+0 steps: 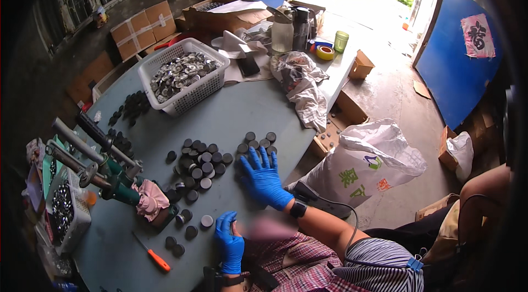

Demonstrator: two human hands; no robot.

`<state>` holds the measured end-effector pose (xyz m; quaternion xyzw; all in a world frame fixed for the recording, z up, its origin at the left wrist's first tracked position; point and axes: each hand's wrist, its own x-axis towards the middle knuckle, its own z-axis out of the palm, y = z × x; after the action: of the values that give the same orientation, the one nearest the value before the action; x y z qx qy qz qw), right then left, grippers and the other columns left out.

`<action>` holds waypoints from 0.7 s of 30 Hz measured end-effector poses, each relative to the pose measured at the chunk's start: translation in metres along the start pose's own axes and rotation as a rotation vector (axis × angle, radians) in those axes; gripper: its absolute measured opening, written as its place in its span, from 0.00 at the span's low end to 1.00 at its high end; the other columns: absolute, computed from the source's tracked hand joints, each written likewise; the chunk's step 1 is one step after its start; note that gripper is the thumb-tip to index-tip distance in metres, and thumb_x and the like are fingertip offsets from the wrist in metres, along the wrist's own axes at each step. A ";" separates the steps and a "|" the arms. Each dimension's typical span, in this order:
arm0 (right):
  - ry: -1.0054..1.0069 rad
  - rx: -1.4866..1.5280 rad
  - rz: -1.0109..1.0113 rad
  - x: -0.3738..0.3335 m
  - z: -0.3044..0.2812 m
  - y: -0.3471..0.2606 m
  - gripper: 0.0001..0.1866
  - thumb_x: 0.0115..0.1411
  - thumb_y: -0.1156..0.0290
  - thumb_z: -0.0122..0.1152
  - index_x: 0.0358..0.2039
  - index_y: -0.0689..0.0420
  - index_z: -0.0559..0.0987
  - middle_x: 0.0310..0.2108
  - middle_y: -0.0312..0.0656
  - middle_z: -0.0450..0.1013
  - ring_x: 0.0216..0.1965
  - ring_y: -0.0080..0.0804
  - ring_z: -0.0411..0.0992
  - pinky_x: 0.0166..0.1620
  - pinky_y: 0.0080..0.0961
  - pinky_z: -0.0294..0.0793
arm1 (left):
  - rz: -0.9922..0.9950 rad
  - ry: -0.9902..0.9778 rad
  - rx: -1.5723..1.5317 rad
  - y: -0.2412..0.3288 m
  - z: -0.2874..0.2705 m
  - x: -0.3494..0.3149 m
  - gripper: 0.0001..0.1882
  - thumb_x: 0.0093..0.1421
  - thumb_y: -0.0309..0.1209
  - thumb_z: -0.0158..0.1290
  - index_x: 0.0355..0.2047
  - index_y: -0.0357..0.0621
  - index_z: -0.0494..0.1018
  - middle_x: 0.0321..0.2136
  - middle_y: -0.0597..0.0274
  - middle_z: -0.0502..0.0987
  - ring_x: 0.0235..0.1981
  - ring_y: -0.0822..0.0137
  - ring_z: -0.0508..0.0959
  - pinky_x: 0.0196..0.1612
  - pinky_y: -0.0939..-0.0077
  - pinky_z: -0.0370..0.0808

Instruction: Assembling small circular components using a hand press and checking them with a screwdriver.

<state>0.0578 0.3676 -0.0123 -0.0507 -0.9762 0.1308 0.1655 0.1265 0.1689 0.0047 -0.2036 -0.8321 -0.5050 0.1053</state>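
Observation:
My right hand, in a blue glove, lies over the table with its fingers spread. Its fingertips reach a small group of dark round caps, some partly under the fingers. Near the table's front edge, my gloved left hand is raised with its fingers bent together; whatever they pinch, if anything, is hidden. A loose pile of dark caps lies left of my right hand. One lighter grey-topped cap sits beside my left hand. Further left stands a green hand press with long levers and a pink cloth on it.
An orange-handled screwdriver lies near the press. A white basket of metal discs stands farther back; another basket of shiny parts is at left. Crumpled cloth, yellow tape and a green cup line the right edge. A white sack stands right of the table.

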 end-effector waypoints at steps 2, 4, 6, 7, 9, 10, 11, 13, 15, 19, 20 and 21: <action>0.079 -0.043 0.001 0.007 -0.001 0.014 0.36 0.60 0.53 0.56 0.67 0.50 0.60 0.71 0.51 0.46 0.72 0.57 0.39 0.68 0.61 0.30 | -0.003 -0.033 -0.042 -0.002 0.002 0.001 0.09 0.62 0.22 0.49 0.42 0.35 0.74 0.42 0.49 0.76 0.43 0.51 0.77 0.48 0.63 0.75; 0.062 0.002 0.008 0.013 0.002 0.017 0.36 0.60 0.55 0.57 0.66 0.52 0.61 0.70 0.51 0.46 0.72 0.56 0.38 0.69 0.61 0.29 | 0.029 -0.036 -0.017 -0.005 0.002 0.001 0.09 0.62 0.23 0.50 0.42 0.37 0.75 0.41 0.50 0.77 0.43 0.50 0.78 0.47 0.62 0.75; 0.050 -0.033 -0.037 0.019 0.010 0.005 0.36 0.59 0.54 0.58 0.66 0.52 0.61 0.70 0.50 0.48 0.72 0.56 0.39 0.69 0.60 0.29 | 0.022 -0.043 0.034 -0.008 0.000 -0.001 0.09 0.62 0.24 0.51 0.42 0.39 0.76 0.41 0.51 0.77 0.43 0.49 0.78 0.46 0.61 0.75; 0.019 -0.086 -0.096 0.021 0.005 -0.005 0.37 0.59 0.54 0.59 0.67 0.52 0.61 0.69 0.51 0.50 0.72 0.56 0.40 0.69 0.60 0.29 | 0.041 -0.038 0.058 -0.002 0.000 0.001 0.08 0.61 0.24 0.52 0.41 0.40 0.76 0.41 0.52 0.78 0.43 0.50 0.78 0.46 0.61 0.75; -0.014 -0.069 -0.163 0.028 -0.006 -0.030 0.39 0.59 0.54 0.60 0.67 0.57 0.60 0.67 0.56 0.54 0.71 0.57 0.41 0.69 0.60 0.30 | 0.071 -0.035 0.143 -0.003 -0.003 -0.002 0.08 0.60 0.24 0.53 0.41 0.41 0.76 0.40 0.52 0.78 0.42 0.51 0.78 0.46 0.62 0.74; -0.014 -0.067 -0.163 0.035 -0.003 -0.038 0.39 0.59 0.54 0.60 0.67 0.57 0.60 0.67 0.56 0.54 0.71 0.57 0.41 0.69 0.60 0.30 | 0.115 -0.042 0.215 -0.002 -0.002 -0.002 0.08 0.60 0.24 0.54 0.40 0.42 0.76 0.40 0.53 0.78 0.41 0.52 0.78 0.47 0.63 0.74; -0.010 -0.019 -0.148 0.042 0.003 -0.045 0.40 0.59 0.53 0.59 0.66 0.59 0.59 0.66 0.60 0.54 0.71 0.59 0.42 0.69 0.61 0.31 | 0.163 -0.089 0.270 0.002 -0.004 -0.002 0.09 0.57 0.23 0.56 0.39 0.43 0.77 0.42 0.57 0.77 0.42 0.54 0.76 0.52 0.59 0.70; -0.045 0.025 -0.138 0.053 0.010 -0.055 0.42 0.59 0.52 0.60 0.66 0.64 0.58 0.63 0.69 0.55 0.68 0.65 0.48 0.68 0.59 0.38 | 0.213 -0.098 0.365 0.002 -0.010 0.001 0.10 0.56 0.24 0.57 0.40 0.45 0.76 0.42 0.58 0.76 0.43 0.55 0.75 0.54 0.56 0.67; -0.068 0.066 -0.141 0.052 0.025 -0.061 0.41 0.59 0.51 0.59 0.66 0.63 0.58 0.62 0.69 0.56 0.66 0.66 0.52 0.68 0.57 0.41 | 0.245 -0.090 0.511 -0.002 -0.017 0.007 0.13 0.53 0.25 0.59 0.40 0.47 0.76 0.44 0.60 0.75 0.45 0.57 0.74 0.59 0.48 0.62; -0.058 0.101 -0.220 0.028 0.029 -0.080 0.37 0.61 0.56 0.55 0.65 0.62 0.59 0.61 0.70 0.57 0.62 0.67 0.57 0.68 0.52 0.49 | 0.210 -0.147 0.602 -0.031 -0.056 0.014 0.14 0.52 0.23 0.59 0.40 0.46 0.77 0.46 0.62 0.76 0.49 0.60 0.74 0.61 0.51 0.61; -0.050 0.111 -0.244 0.018 0.029 -0.084 0.35 0.61 0.59 0.55 0.64 0.63 0.61 0.61 0.69 0.57 0.62 0.67 0.58 0.67 0.52 0.49 | 0.197 -0.157 0.656 -0.035 -0.067 0.013 0.14 0.51 0.22 0.58 0.40 0.47 0.78 0.45 0.62 0.76 0.50 0.60 0.75 0.62 0.50 0.61; -0.029 0.163 -0.262 0.008 0.031 -0.089 0.33 0.59 0.63 0.54 0.63 0.63 0.62 0.61 0.69 0.57 0.61 0.68 0.58 0.67 0.52 0.50 | 0.184 -0.153 0.675 -0.040 -0.076 0.013 0.15 0.51 0.22 0.58 0.40 0.47 0.78 0.45 0.62 0.76 0.50 0.60 0.75 0.62 0.50 0.60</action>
<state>0.0353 0.2759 -0.0143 0.0926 -0.9629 0.1876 0.1707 0.0944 0.0883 0.0132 -0.2688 -0.9357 -0.1734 0.1489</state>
